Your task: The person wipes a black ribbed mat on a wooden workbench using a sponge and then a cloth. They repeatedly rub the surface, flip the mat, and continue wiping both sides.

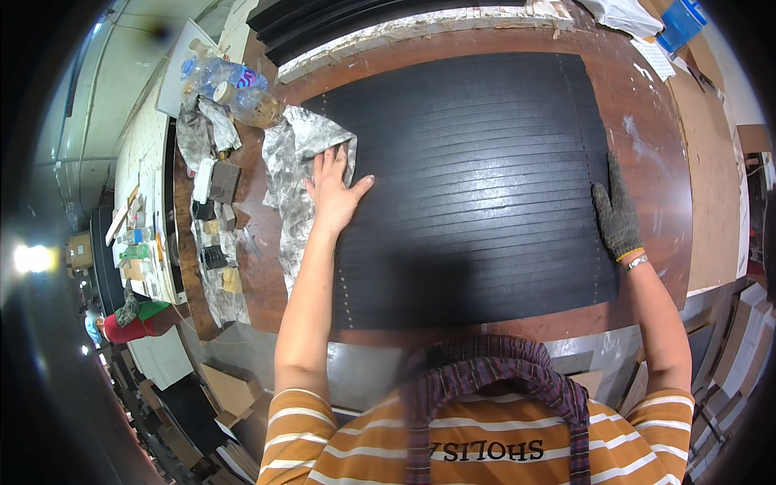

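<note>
A wide black panel [477, 186] with rows of parallel lines across it and dotted lines along its sides lies flat on the brown table. My bare left hand [331, 192] rests at its left edge, fingers stretched and thumb spread over the black surface. Under and around those fingers is a grey-stained white cloth [284, 174], one corner folded over the panel; the fingertips are partly covered by it. My right hand [619, 217], in a dark grey knitted glove, lies along the panel's right edge with its fingers extended and thumb apart, holding nothing.
Plastic bottles [222, 77] stand at the far left of the brown table [647, 186], near crumpled rags and small blocks [225, 182]. Black strips [356, 32] are stacked along the far side. A blue container [681, 24] is at far right. Another person [133, 319] is off to the left.
</note>
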Demonstrator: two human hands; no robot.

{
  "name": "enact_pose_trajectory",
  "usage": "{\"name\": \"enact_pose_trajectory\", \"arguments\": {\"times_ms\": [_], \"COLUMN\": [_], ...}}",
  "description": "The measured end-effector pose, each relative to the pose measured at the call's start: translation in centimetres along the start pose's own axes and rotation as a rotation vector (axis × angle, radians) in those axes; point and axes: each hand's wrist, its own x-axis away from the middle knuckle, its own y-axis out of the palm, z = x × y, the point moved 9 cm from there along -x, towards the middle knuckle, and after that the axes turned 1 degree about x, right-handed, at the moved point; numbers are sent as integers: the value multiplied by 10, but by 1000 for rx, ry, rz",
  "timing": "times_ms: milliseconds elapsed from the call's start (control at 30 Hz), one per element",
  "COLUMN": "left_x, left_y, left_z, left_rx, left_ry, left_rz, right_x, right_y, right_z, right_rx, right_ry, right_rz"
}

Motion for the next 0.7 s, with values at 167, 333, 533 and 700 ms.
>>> {"name": "enact_pose_trajectory", "arguments": {"times_ms": [167,333,533,700], "left_x": [-6,-3,6,7], "left_y": [-1,2,47,95], "left_z": [-7,-8,69,198], "left_rx": [125,62,-295,-301], "left_ry": [-5,5,288,615], "left_rz": [-43,-24,-33,-332], "right_x": [0,-1,-2,0], "right_y": [-1,1,-3,-4], "right_z": [-1,2,-3,2], "right_rx": [-12,33,26,28], "right_ry": [17,8,-5,15], "right_rz": [-4,-16,17,14]}}
